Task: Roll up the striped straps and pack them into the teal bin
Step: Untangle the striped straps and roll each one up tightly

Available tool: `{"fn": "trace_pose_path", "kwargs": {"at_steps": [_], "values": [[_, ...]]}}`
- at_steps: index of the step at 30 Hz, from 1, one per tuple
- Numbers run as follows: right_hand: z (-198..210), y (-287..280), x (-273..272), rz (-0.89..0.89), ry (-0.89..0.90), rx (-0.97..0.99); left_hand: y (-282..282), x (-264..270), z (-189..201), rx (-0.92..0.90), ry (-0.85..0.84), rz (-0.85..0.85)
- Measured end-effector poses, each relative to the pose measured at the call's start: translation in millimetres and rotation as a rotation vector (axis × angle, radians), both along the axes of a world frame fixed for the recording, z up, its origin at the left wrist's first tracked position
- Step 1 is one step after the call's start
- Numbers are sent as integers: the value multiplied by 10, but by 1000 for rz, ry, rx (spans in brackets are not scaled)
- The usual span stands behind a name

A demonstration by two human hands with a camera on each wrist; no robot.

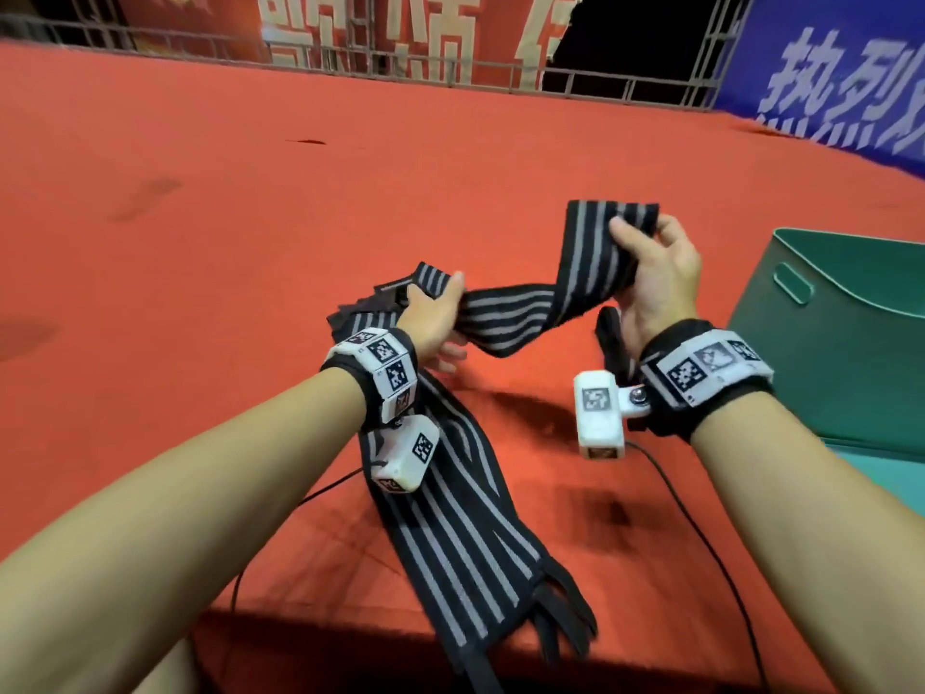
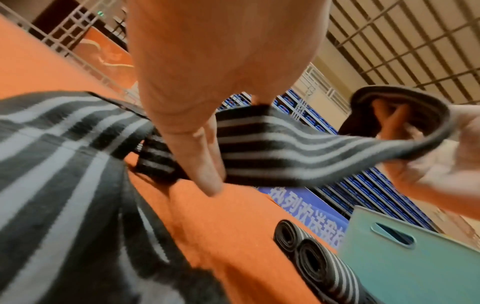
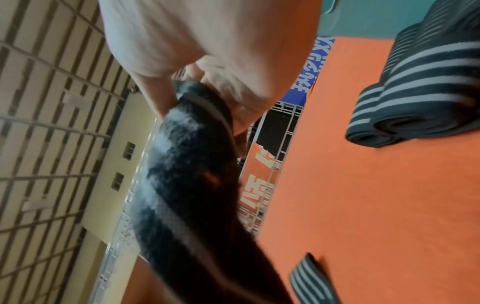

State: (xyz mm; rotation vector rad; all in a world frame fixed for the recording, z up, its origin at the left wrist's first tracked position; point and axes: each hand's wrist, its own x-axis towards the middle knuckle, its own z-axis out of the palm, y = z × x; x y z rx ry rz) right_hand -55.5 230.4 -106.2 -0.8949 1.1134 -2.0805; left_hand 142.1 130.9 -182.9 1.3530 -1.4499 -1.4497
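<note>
Striped strap (image 1: 505,318) held mid-air btwn both grips: right hand (image 1: 650,278) clamps folded end, left hand (image 1: 435,318) pinches mid-section, teal bin (image 1: 851,353) beside.

Striped strap (image 1: 520,318): woven elastic-looking cloth, matt, ribbed black with grey bands; black end tabs smoother. Rolled straps (image 2: 319,265) beside the teal bin (image 1: 851,353): same matt weave, tight coils. Bin: smooth plastic, faint sheen, moulded handle slot. Table cover (image 1: 250,217) under the bin: red-orange felt-like cloth, matt, slightly napped, a few dark stains. Beyond the cover: grey metal lattice (image 1: 450,67), printed banners (image 1: 826,72) of dull fabric
</note>
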Motion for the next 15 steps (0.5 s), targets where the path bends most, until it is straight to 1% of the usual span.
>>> {"fn": "trace_pose_path", "kwargs": {"at_steps": [1,3,4,7,8,11,14,15], "values": [[111,-2,-7,-16,-26,-56,-57,60,-18,-51,-20,-10],[300,6,3,-5,-61,-142,-140,150,-92,-133,-40,-119],[369,7,17,17,-72,-161,-198,190,-158,-166,-100,-164],[489,27,118,125,-65,-158,-220,219,-293,-332,-436,-200],[494,33,147,161,-57,-149,-196,204,-311,-375,-499,-202],[500,71,174,213,-55,-121,-198,138,-325,-363,-502,-238],[501,105,129,158,-98,-149,-152,59,-274,-284,-556,-327],[511,115,102,131,-118,-169,-141,31,-269,-250,-580,-332]]}}
